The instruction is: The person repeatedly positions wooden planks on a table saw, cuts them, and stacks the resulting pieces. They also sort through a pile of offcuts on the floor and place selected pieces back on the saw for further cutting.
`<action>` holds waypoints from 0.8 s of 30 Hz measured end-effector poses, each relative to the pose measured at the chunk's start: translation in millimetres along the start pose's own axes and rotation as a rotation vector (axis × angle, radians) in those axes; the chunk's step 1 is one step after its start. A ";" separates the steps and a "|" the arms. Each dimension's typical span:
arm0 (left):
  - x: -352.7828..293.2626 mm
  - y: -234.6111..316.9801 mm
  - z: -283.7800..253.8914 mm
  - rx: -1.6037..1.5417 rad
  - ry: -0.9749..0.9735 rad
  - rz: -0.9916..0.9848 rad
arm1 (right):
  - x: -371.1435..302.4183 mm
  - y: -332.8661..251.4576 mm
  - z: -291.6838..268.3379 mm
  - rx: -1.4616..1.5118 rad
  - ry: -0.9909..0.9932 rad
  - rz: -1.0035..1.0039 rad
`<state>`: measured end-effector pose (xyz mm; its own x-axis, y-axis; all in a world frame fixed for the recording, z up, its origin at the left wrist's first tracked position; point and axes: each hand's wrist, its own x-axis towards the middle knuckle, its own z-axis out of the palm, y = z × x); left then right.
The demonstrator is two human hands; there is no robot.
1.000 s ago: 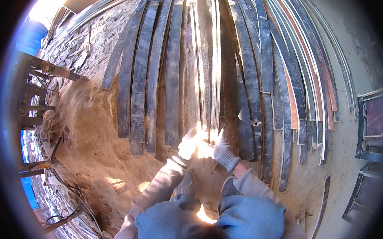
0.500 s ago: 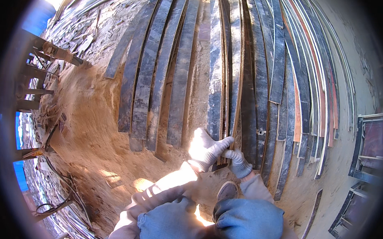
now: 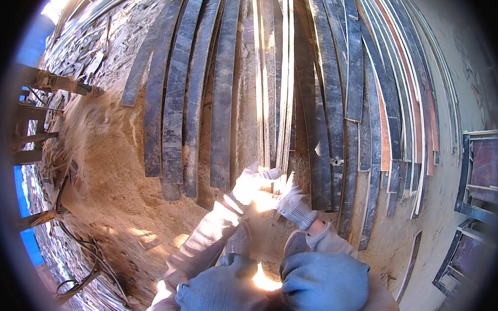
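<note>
At the near ends of two bundles of long plywood strips, my gloved hands are side by side in bright sun. My left hand (image 3: 249, 184) is closed on the end of the left bundle (image 3: 267, 112). My right hand (image 3: 294, 202) grips the end of the right bundle (image 3: 285, 102). Both bundles stand on edge, with pale sawn edges facing up and a narrow gap between them. Glare washes out the fingertips and the strip ends. Both gloves are pale with grey knit cuffs.
Dark flat strips (image 3: 174, 109) lie to the left, and more dark boards (image 3: 330, 114) to the right. Thinner strips (image 3: 407, 106) are heaped farther right. Sandy ground (image 3: 100, 167) lies at left beside a metal frame (image 3: 59, 83). Dark framed panels (image 3: 481, 180) stand at far right.
Both bundles have turned from dark faces to pale edges up and shifted left. My hands have moved apart slightly, the right one going left with its bundle.
</note>
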<state>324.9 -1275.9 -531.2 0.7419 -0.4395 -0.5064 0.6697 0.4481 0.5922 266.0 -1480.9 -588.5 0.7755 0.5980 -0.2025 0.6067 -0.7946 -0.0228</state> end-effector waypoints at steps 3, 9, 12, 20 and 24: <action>-3.3 -3.5 0.5 -0.206 -0.057 0.017 | 1.7 10.2 -7.5 0.222 -0.167 -0.002; -9.1 27.6 30.6 0.262 0.142 -0.062 | 18.0 9.0 -95.8 1.528 -0.031 0.198; -29.7 64.2 53.7 0.127 0.166 -0.041 | 26.4 -3.4 -157.4 1.777 0.049 0.228; -144.1 231.4 79.8 0.314 0.380 0.017 | 81.5 -60.2 -318.0 1.884 -0.153 0.469; -241.7 289.5 101.7 -0.068 0.321 -0.156 | 82.0 -129.5 -443.2 1.693 -0.176 0.477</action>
<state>336.0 -1119.2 -173.7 0.5960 -0.2444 -0.7649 0.7682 0.4508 0.4546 328.4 -1282.3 -168.2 0.7193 0.3764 -0.5839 -0.5634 -0.1756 -0.8073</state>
